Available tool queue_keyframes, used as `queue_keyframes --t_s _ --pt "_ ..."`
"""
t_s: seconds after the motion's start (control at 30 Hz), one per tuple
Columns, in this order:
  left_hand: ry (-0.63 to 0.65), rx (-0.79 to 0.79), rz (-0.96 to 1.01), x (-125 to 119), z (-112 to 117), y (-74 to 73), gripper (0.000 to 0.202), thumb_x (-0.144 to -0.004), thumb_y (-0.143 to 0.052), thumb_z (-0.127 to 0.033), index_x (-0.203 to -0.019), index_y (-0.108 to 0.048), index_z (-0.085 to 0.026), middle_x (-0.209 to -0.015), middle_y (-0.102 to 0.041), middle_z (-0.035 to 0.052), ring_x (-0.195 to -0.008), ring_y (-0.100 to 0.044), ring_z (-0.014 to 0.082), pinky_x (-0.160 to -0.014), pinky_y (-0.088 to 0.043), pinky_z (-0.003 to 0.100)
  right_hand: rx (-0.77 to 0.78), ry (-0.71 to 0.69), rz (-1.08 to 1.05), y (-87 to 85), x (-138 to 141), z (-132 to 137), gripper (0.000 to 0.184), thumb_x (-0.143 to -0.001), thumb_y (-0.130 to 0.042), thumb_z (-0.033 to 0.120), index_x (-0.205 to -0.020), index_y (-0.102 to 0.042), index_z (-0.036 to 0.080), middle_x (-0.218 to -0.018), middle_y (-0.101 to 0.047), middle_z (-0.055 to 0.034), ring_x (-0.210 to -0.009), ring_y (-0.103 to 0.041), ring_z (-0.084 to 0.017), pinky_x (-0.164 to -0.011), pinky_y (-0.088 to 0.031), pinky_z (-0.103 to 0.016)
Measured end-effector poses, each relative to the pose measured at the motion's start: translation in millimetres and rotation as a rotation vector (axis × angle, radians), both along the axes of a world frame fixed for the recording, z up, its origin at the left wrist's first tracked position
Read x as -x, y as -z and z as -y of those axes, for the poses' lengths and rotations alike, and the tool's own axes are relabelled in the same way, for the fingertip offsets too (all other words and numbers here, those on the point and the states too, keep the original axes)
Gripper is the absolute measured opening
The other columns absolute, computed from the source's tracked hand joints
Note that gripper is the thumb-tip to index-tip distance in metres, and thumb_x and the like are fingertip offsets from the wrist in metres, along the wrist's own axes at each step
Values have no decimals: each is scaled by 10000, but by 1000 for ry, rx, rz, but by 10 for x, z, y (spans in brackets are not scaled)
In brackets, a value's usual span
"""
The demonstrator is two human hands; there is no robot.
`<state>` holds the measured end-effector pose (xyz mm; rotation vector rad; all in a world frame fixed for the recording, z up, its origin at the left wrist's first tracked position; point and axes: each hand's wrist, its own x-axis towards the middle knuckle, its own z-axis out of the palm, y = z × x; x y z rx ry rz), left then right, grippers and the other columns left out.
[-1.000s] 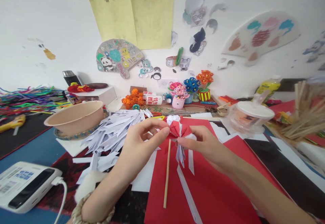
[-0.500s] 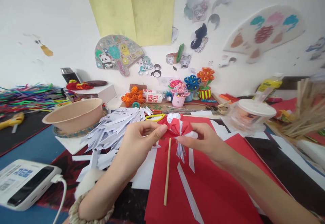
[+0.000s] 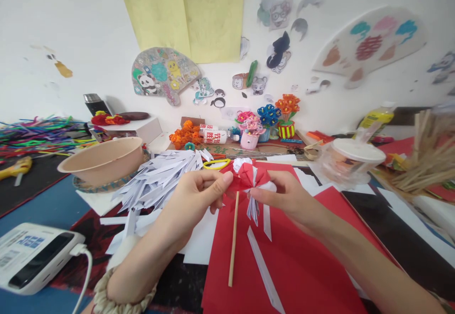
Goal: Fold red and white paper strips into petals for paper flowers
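So the red-and-white paper flower (image 3: 249, 177) sits just above the middle of the frame, held up off the desk between both hands. The left hand (image 3: 194, 200) comes in from the lower left and has thumb and forefinger pinched shut on the flower's left edge, with the other fingers curled in. The right hand (image 3: 287, 198) comes in from the lower right and pinches the flower's right side the same way. A few white paper strips (image 3: 254, 209) hang down from under the flower. A thin wooden stick (image 3: 233, 240) runs from its underside down toward the bottom of the frame, though I can't tell if it's actually attached. Under all that is a big red paper sheet (image 3: 302, 266) with one loose white strip (image 3: 263, 269) lying on it. Left of the hands there's a messy pile of cut white strips (image 3: 159, 181), and past that a beige bowl (image 3: 103, 160). A white device with a cable (image 3: 31, 257) is in the lower left corner. A clear lidded cup (image 3: 351, 160) and a bundle of wooden sticks (image 3: 426, 162) are over on the right.
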<state>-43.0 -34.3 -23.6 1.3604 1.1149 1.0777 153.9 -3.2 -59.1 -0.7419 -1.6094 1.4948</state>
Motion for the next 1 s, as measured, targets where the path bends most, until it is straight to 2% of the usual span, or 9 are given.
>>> queue_keyframes --t_s 0.17,0.3,0.53,0.77,0.87,1.0 --pt "-26 -65 18 -29 14 42 355 -800 -705 -450 -606 -640 -161 -526 -532 -10 -507 -434 95 -483 -343 213 -6 -12 15 10 3 0 250 -808 -767 423 -923 -761 201 -905 -768 -43 -923 -716 -240 -805 -578 -353" --pt "8 -46 97 -51 15 61 362 -828 -682 -441 -610 -612 -161 -547 -533 -15 -498 -417 83 -481 -335 209 -26 -31 -5 21 4 -4 247 -831 -751 412 -976 -757 212 -971 -771 -49 -976 -712 -235 -863 -566 -356" --pt "-12 -30 -9 -34 30 14 310 -751 -769 -453 -701 -674 -162 -636 -616 5 -558 -495 105 -523 -376 219 -67 44 -16 17 22 2 253 -839 -741 422 -992 -756 221 -1005 -777 -60 -961 -725 -245 -860 -580 -370" --pt "20 -51 58 -60 30 66 300 -775 -739 -428 -662 -657 -163 -599 -547 -13 -556 -455 103 -524 -355 227 -48 -38 -72 52 38 -3 258 -851 -731 422 -982 -755 202 -1013 -780 -68 -1000 -719 -250 -908 -561 -389" --pt "5 -47 23 -66 30 62 313 -777 -745 -442 -666 -651 -164 -617 -530 -18 -568 -447 104 -537 -360 228 -54 15 -81 58 46 2 252 -841 -744 417 -985 -750 209 -1013 -779 -63 -985 -717 -244 -898 -558 -380" --pt "-19 -38 32 -92 45 44 319 -766 -753 -461 -678 -659 -170 -616 -517 -22 -569 -441 106 -540 -365 227 -121 158 -33 65 71 26 279 -815 -761 440 -973 -739 211 -959 -776 -56 -929 -712 -251 -834 -564 -370"
